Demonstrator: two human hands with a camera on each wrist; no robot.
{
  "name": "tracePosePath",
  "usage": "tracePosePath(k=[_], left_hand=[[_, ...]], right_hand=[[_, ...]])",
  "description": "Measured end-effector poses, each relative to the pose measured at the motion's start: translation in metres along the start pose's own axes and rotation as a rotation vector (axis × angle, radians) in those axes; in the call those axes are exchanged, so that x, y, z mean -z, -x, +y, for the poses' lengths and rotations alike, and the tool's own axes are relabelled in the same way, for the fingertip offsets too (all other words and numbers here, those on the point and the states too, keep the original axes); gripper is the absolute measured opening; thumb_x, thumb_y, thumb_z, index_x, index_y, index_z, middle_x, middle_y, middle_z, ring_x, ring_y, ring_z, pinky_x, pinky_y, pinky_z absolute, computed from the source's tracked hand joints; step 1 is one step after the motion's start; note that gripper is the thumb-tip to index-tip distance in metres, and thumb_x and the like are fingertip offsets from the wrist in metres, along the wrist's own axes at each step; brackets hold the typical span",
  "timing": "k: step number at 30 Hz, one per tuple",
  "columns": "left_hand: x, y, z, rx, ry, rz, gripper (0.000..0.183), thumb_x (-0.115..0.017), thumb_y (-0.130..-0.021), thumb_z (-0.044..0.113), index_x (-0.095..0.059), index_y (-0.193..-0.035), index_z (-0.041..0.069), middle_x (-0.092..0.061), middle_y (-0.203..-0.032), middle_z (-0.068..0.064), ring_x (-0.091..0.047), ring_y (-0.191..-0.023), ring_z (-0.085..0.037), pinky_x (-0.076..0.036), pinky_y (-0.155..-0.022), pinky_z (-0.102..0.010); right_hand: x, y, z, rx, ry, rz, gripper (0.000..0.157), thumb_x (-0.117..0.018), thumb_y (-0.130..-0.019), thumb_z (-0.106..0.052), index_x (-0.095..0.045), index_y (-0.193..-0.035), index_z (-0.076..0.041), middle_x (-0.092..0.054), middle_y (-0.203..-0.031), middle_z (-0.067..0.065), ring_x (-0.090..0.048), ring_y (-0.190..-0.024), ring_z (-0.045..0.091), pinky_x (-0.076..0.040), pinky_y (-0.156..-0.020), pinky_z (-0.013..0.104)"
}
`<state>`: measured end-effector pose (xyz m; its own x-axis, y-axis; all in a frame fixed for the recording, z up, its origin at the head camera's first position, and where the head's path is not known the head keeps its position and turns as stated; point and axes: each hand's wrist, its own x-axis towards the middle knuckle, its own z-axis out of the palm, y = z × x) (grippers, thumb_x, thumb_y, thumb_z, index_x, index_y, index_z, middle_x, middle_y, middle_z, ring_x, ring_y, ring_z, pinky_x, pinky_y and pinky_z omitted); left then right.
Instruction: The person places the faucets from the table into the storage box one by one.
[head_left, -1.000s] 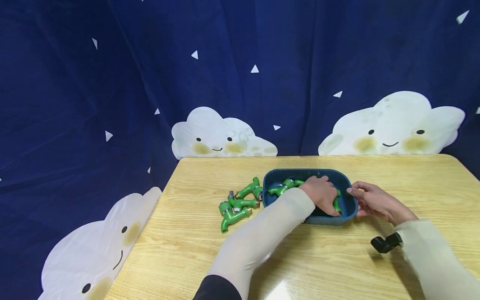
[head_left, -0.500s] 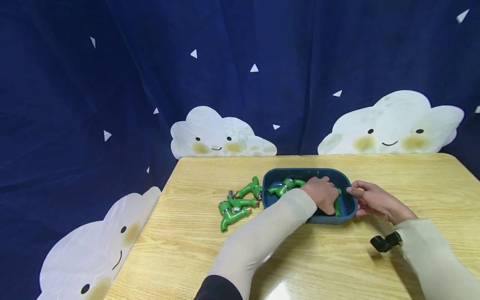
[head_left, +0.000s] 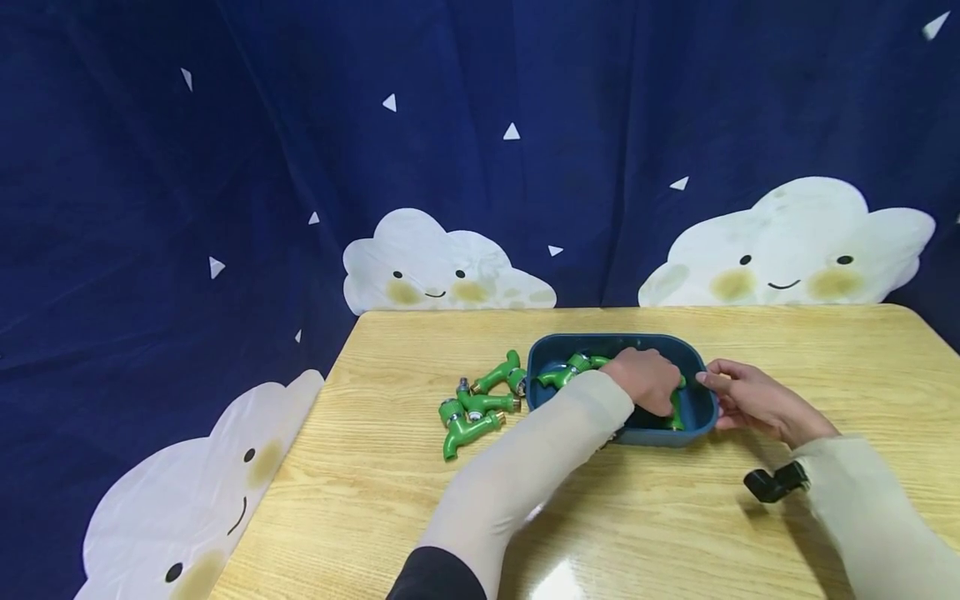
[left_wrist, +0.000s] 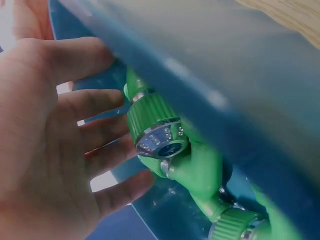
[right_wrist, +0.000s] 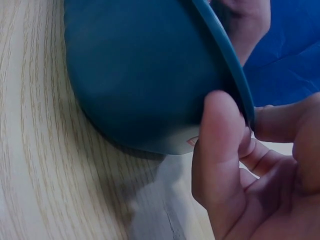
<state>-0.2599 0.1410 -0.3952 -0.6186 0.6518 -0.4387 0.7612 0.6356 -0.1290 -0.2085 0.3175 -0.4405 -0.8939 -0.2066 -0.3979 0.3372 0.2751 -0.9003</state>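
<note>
My left hand (head_left: 647,379) reaches down into a dark blue plastic bin (head_left: 663,437) that holds green taps (head_left: 564,374). Seen from the left wrist, its fingers are nearly straight and spread, with the tips beside a tap's ribbed collar (left_wrist: 152,117); nothing is gripped. More green tap bodies (left_wrist: 205,172) lie below and to the right in that view. At the bin's right end, my right hand (head_left: 761,402) pinches the rim (right_wrist: 232,62) between thumb and fingers. Part of the bin's inside is hidden by the left hand and forearm.
Left of the bin, several green taps with brass ends (head_left: 465,429) lie in a loose cluster on the wooden table (head_left: 375,508). A dark blue curtain (head_left: 480,100) with white clouds hangs behind the table. A black wrist camera (head_left: 776,482) sits by the right sleeve.
The left hand has shifted slightly inside the bin, its fingers and thumb drawing in and lower. The right hand stays on the rim, and the taps on the table have not moved.
</note>
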Motion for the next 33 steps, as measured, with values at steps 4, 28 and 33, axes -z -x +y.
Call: tracePosePath(k=[4,28,33], left_hand=[[0.003,0.001,-0.003,-0.02,0.015,0.035,0.023,-0.057,-0.096,0.05,-0.062,-0.112,0.034,-0.061,-0.115,0.017,-0.052,-0.105,-0.004,-0.043,-0.1,-0.025],[-0.018,0.045,-0.056,-0.054,0.128,0.303,0.046,-0.05,-0.101,0.044,-0.052,-0.144,0.027,-0.047,-0.151,0.009,-0.042,-0.141,-0.012,-0.039,-0.115,-0.028],[-0.023,0.057,-0.073,-0.044,0.161,0.344,0.044,-0.052,-0.102,0.041,-0.055,-0.143,0.023,-0.051,-0.149,0.006,-0.045,-0.139,-0.016,-0.042,-0.113,-0.032]], right_hand=[[0.0,0.0,-0.001,-0.005,-0.006,0.0,0.026,-0.042,-0.107,-0.032,-0.045,-0.1,-0.008,-0.058,-0.071,-0.001,-0.061,-0.057,0.008,-0.058,-0.058,0.025],[0.0,-0.003,0.002,-0.004,-0.006,0.0,0.021,-0.044,-0.107,-0.03,-0.048,-0.096,-0.012,-0.054,-0.071,-0.003,-0.06,-0.059,0.008,-0.058,-0.058,0.026],[0.0,-0.001,0.001,-0.004,-0.004,0.01,0.023,-0.045,-0.106,-0.031,-0.046,-0.096,-0.011,-0.053,-0.069,-0.005,-0.059,-0.058,0.007,-0.058,-0.058,0.026]])
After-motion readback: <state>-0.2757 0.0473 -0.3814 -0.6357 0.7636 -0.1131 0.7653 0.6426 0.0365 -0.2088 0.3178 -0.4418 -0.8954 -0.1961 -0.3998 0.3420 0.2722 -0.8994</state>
